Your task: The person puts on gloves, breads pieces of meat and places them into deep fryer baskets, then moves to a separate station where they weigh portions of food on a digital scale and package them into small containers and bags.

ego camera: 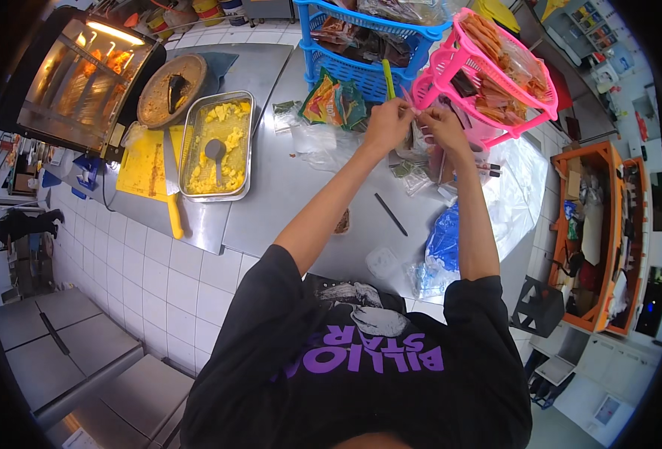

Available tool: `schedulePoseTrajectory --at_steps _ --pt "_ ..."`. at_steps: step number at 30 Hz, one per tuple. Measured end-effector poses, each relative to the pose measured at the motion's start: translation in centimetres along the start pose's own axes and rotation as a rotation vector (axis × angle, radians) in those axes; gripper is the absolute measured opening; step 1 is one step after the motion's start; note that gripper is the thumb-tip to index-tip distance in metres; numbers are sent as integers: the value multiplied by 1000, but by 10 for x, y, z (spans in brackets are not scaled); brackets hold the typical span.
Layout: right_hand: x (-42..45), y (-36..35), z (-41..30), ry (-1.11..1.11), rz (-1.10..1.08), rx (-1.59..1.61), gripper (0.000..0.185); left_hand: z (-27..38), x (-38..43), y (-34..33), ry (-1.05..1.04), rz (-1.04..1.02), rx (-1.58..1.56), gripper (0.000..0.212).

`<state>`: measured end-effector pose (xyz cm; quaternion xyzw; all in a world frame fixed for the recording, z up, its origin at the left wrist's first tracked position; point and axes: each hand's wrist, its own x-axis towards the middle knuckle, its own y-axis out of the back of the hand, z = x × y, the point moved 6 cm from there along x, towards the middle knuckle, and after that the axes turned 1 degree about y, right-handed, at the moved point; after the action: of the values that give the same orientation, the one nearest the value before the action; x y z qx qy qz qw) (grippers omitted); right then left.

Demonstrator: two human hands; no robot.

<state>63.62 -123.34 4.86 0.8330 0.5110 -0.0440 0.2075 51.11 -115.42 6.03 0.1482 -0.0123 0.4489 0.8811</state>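
Observation:
My left hand (390, 124) and my right hand (443, 128) meet near the top centre, fingertips close together, pinching a small pink item (415, 110) whose kind is unclear. A green strip or handle (389, 78) stands up just behind my left hand. Beyond the hands are a blue plastic basket rack (339, 77) with dark packets and a pink plastic basket rack (465, 53) with packs of sausage-like food. Below my right hand lie small clear plastic packets (412, 171). A green and orange printed pouch (334, 104) is left of my hands. A black pen-like stick (391, 214) lies nearer me.
At left are a metal tray of yellow food (219, 191), a yellow-handled knife (174, 216) on a yellow cutting board (140, 168), a stone mortar (154, 106) and a lit glass food warmer (78, 78). Right are a blue plastic bag (443, 238) and an orange shelf (600, 280). Another person (25, 227) stands far left.

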Motion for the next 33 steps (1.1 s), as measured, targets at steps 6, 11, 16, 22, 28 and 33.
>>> schedulePoseTrajectory --at_steps 6,11,16,22,28,33 --pt "-2 -6 11 6 -90 202 25 -3 12 -6 146 -122 12 28" --pt "-16 -7 3 13 -73 68 24 -17 9 -8 304 -222 -186 26" --pt "-20 -4 6 -14 -100 68 25 -26 6 -9 354 -295 -360 26" --pt "-20 -6 15 18 -161 156 25 -19 0 -7 317 -346 -251 31" --pt "-24 -12 20 -18 -186 216 24 -22 -1 -5 329 -372 -245 32" --pt "-24 -13 22 -7 -175 230 23 -22 -1 -6 350 -407 -295 31"
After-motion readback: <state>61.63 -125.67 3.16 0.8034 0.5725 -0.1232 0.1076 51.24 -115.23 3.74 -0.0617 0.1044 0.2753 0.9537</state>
